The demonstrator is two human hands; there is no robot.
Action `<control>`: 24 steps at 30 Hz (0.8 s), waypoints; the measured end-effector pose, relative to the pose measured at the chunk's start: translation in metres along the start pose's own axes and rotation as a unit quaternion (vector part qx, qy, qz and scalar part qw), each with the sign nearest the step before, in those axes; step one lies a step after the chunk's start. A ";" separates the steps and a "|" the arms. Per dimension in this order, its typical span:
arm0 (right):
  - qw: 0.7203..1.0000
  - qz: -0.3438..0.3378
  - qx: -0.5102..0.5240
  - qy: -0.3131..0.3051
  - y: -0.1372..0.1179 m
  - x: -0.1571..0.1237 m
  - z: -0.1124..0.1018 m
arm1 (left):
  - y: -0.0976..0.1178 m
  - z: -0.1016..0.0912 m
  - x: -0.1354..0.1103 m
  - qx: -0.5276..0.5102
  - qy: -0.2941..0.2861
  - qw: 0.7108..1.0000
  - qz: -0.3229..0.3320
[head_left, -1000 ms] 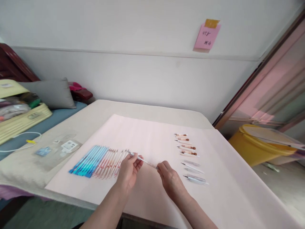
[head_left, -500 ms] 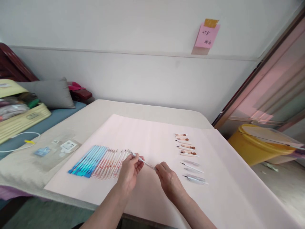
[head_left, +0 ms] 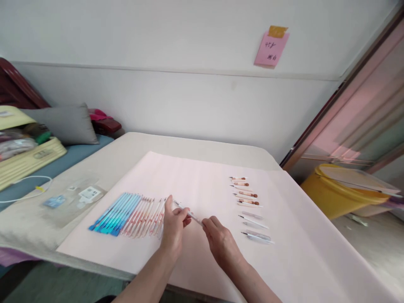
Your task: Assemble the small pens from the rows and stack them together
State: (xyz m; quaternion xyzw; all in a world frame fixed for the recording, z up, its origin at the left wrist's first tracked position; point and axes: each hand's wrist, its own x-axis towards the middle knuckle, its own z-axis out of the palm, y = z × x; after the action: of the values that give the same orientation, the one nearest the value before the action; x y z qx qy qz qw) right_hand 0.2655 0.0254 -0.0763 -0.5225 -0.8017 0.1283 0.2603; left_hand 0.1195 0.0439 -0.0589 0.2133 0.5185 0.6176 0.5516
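Between my hands a slim white pen [head_left: 196, 219] is held at a slant over the pink sheet. My left hand [head_left: 174, 225] grips its upper part, index finger raised off it. My right hand [head_left: 222, 240] pinches the lower end, hiding that tip. Left of my left hand lies a row of white pens with reddish patterns [head_left: 147, 214], partly covered by that hand. Beside them are several blue pens [head_left: 118, 212] in a close row. Right of my right hand, disassembled pens [head_left: 257, 237] with dark-tipped refills lie in small groups, some with brown tops [head_left: 252, 202].
A pink sheet [head_left: 195, 176] covers much of the cream table [head_left: 132, 145]. Clear plastic bags [head_left: 90, 193] lie at the left. A yellow bin [head_left: 334, 193] stands at the right, and a pink note [head_left: 272, 49] is taped to the wall behind.
My left index finger has lifted off the pen and now points up. Both hands keep hold of the pen, and the view has shifted slightly.
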 end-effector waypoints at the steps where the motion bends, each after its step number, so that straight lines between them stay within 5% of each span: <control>1: 1.000 -0.001 0.002 0.006 0.000 0.000 -0.001 | 0.001 0.000 0.000 0.008 -0.008 1.000 0.004; 12: 1.000 -0.004 0.017 0.000 -0.002 -0.002 -0.007 | 0.001 -0.003 0.008 0.090 -0.015 0.993 0.073; 24: 0.999 0.005 0.034 -0.010 -0.002 -0.003 -0.009 | 0.006 -0.003 0.008 0.051 -0.036 0.997 0.054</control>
State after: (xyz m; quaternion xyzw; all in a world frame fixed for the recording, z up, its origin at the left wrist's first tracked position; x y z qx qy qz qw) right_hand 0.2700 0.0211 -0.0687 -0.5158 -0.7972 0.1615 0.2691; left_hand 0.1118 0.0508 -0.0572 0.2914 0.5169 0.6111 0.5239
